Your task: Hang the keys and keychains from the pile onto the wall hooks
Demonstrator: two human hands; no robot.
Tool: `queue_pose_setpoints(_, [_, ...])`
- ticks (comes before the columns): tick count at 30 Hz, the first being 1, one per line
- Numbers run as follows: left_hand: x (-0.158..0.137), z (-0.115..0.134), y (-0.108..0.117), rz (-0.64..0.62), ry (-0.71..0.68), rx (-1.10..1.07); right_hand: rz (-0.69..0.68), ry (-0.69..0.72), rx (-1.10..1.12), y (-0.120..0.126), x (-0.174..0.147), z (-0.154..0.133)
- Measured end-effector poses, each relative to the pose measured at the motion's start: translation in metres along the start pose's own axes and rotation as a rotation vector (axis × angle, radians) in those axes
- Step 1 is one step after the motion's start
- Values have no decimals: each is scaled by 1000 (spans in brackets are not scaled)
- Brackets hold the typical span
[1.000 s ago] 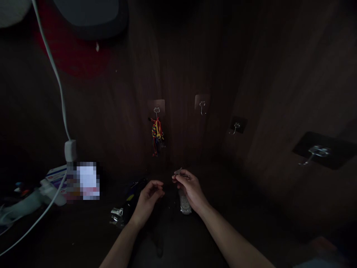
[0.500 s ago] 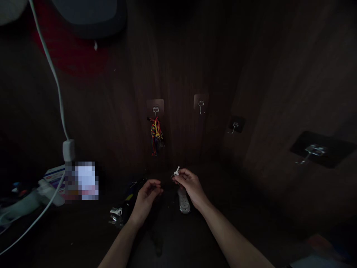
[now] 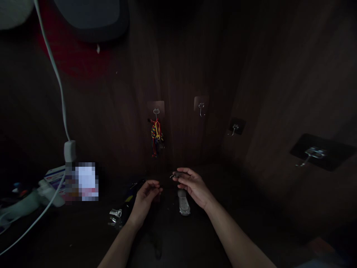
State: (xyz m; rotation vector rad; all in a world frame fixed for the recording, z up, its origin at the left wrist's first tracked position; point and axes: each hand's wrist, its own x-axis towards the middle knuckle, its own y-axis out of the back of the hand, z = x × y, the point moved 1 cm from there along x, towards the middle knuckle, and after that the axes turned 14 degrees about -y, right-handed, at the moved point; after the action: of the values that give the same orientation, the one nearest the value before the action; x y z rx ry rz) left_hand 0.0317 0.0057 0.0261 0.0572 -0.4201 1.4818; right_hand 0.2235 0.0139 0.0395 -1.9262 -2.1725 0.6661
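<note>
Small metal key point(image 3: 176, 174), one: pinched between thumb and fingers of right hand point(image 3: 194, 185), near silver oblong piece point(image 3: 184, 206) lying on dark table point(image 3: 182, 243); left hand point(image 3: 145, 198): fingers curled, whether gripping anything cannot be told, beside bunch of keys point(image 3: 115, 213)

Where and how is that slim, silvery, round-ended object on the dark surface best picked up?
I'd pinch the slim silvery object by its long edges near the closer end, coming from above: it appears to lie flat, narrow from side to side, and that end is uncovered, while the right hand crowds the far end.
</note>
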Motion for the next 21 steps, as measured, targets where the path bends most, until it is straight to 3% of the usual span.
queue_pose_setpoints(6, [2, -1, 2, 21, -36, -13, 253, 185, -375, 11, 8, 4])
queue_pose_setpoints(9, [2, -1, 1, 14, -42, 5, 325, 264, -412, 14, 7, -1])
queue_pose_setpoints(17, [-4, -8, -8, -185, -26, 102, 243, 229, -201, 9, 3, -8])
queue_pose_setpoints(21, [-6, -10, -9, -247, -36, 174, 252, 221, -293, 7, 2, -5])
